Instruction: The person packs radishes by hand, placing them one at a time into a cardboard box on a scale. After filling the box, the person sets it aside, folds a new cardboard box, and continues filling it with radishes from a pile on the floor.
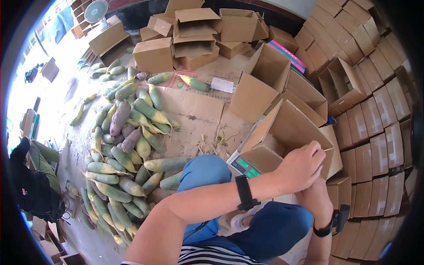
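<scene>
My left hand (302,164) is at the near right rim of an open cardboard box (261,157), its fingers curled together. Just below it, my right hand (314,194) meets the left, its fingers partly covered by it. Whatever is pinched between them, if anything, is hidden. The box rests on a digital scale (245,168) with a lit green display. Both wrists wear black straps. Left of my knees lies a large pile of green radishes (123,159), with a few purplish ones (120,118) among them.
More open boxes (260,81) stand beyond the scale. Stacked cartons (371,154) line the right side. Loose boxes (196,31) and a small fan (96,12) are at the back. A paper sheet (222,85) lies on flattened cardboard. Another person's dark clothing (37,185) shows at far left.
</scene>
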The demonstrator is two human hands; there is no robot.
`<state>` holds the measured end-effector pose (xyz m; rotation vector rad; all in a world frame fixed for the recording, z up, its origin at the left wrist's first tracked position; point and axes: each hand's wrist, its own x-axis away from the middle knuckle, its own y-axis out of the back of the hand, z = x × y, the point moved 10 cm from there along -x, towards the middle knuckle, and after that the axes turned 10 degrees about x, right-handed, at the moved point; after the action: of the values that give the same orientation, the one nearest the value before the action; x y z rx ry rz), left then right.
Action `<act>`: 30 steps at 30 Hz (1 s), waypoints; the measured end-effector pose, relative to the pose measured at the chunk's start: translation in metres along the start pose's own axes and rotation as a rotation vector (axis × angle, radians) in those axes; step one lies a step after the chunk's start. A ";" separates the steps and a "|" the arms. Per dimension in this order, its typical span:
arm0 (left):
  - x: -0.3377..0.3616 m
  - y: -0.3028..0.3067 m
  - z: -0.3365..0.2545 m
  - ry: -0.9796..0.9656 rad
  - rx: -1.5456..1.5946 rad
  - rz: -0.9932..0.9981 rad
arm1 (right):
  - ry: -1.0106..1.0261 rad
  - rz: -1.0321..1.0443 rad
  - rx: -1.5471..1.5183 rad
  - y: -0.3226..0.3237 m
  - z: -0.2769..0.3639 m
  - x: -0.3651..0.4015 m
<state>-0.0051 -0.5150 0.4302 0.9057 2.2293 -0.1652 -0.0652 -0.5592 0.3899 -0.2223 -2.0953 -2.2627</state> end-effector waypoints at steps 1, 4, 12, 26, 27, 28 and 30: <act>-0.005 0.001 -0.002 0.004 -0.001 0.000 | 0.074 -0.014 0.035 0.005 0.021 0.000; -0.018 0.018 0.001 0.075 0.075 -0.114 | 0.186 -0.238 0.108 0.003 0.048 -0.010; -0.034 0.142 0.003 0.270 0.050 -0.171 | 0.105 0.336 0.146 -0.133 0.033 -0.023; 0.429 0.290 0.288 1.260 -1.167 0.547 | 0.160 0.218 0.019 -0.120 0.043 -0.039; 0.432 0.282 0.293 1.196 -1.222 0.580 | 0.152 0.212 0.039 -0.122 0.040 -0.038; 0.441 0.278 0.303 1.192 -1.209 0.586 | 0.140 0.206 0.059 -0.124 0.038 -0.039; 0.445 0.278 0.318 1.115 -1.286 0.561 | 0.131 0.239 0.041 -0.120 0.039 -0.042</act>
<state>0.1355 -0.1735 -0.0594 0.8130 2.0618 2.1826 -0.0371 -0.5128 0.2684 -0.2964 -1.9331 -2.0383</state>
